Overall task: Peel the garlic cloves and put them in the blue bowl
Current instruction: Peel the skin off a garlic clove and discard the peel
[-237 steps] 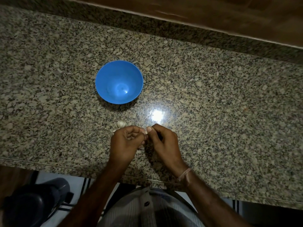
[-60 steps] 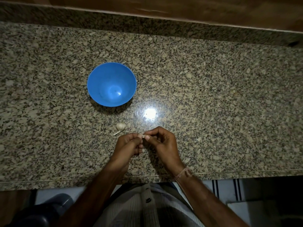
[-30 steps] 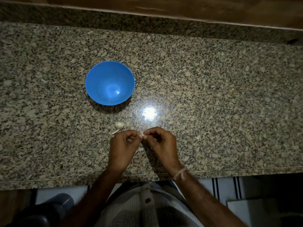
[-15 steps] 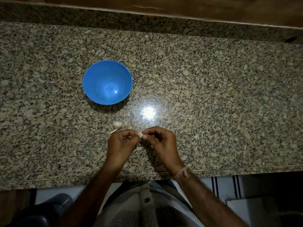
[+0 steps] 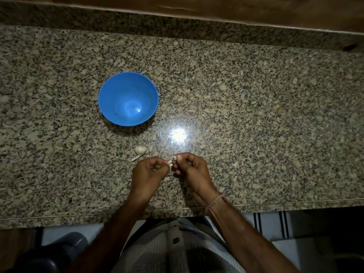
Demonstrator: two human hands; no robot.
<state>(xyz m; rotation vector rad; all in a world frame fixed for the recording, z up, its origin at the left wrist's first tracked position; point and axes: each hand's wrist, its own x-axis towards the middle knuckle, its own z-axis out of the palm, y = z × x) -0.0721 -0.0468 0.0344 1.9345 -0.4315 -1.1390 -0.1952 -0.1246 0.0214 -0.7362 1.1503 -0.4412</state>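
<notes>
Speckled granite countertop (image 5: 256,95) fills most of the head view, with a bright spot of reflected light (image 5: 177,134) near its middle and a brown wooden strip (image 5: 216,8) along the far edge. On the left half of the stone the blue bowl (image 5: 110,95) stands upright, its smooth inner floor catching a small glint. Nearer the person, and apart from the bowl, a small garlic bulb (image 5: 140,149) lies on the counter with a pale stalk (image 5: 136,159) pointing down-left from it, just beyond the knuckles of the left hand (image 5: 148,174). Both hands are close together over the near part of the counter, fingers curled inward. Between them is a garlic clove (image 5: 171,162). The left hand pinches it with thumb and fingertips from one side, and the right hand (image 5: 192,170) nips at its top with thumb and forefinger, where a bit of pale skin shows. How much of the clove is bare cannot be told, since the fingers cover most of it. A thin thread band (image 5: 213,202) circles the right wrist. A pale flake (image 5: 235,164) lies on the stone to the right of the hands. Below the counter edge show the person's light striped shirt (image 5: 173,251) and, at lower left, a dark rounded object (image 5: 49,257).
</notes>
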